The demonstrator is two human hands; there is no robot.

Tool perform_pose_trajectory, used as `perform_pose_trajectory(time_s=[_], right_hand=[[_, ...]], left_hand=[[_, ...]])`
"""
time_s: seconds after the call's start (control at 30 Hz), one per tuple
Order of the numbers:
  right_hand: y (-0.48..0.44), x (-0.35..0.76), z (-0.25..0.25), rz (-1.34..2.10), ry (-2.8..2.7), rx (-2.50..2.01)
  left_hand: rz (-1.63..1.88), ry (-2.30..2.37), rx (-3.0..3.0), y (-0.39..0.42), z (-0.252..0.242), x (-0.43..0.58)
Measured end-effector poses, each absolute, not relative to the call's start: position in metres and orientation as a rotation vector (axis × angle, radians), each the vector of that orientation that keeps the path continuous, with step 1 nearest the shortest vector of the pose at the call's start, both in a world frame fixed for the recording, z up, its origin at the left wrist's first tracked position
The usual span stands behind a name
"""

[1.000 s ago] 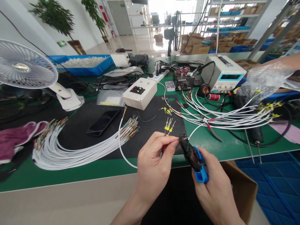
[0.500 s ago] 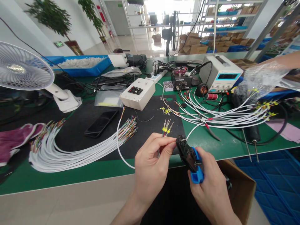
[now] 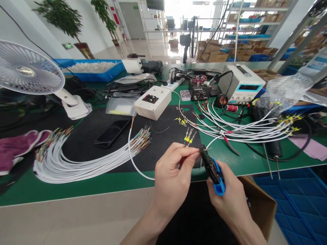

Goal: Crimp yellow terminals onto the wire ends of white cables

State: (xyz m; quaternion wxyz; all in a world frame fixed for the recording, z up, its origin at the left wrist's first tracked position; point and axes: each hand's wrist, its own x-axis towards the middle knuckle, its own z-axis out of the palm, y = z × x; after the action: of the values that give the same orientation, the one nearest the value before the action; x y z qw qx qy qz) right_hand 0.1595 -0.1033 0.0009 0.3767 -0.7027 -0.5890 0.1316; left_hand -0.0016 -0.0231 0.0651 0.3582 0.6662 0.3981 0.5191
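Note:
My left hand pinches thin wires of a white cable; yellow-collared metal terminals stick up beyond its fingers. Its fingertips touch the jaws of the black crimping tool with blue handles. My right hand is wrapped round those handles. What sits between the jaws is too small to make out. Loose yellow terminals lie on the black mat. To the right, white cables with yellow terminals at their far ends are bundled together.
A bundle of white cables and a phone lie left. Behind are a beige box, a soldering station and a power supply. A fan stands far left. A cardboard box is below the table edge.
Both hands and the crimping tool appear slightly further right, and the tool has turned a little. The view has shifted slightly. The other person's arm at the right has gone out of view.

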Motion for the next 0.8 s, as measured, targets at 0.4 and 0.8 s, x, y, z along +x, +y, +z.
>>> perform_pose_trajectory(time_s=[0.4, 0.8], right_hand=[[-0.081, 0.174, -0.019, 0.270, -1.348, -1.755], [-0.087, 0.173, 0.024, 0.350, -1.501, -1.491]], left_hand=[[1.441, 0.908, 1.771, -0.019, 0.071, 0.020], [1.426, 1.070, 1.988, -0.015, 0.078, 0.008]])
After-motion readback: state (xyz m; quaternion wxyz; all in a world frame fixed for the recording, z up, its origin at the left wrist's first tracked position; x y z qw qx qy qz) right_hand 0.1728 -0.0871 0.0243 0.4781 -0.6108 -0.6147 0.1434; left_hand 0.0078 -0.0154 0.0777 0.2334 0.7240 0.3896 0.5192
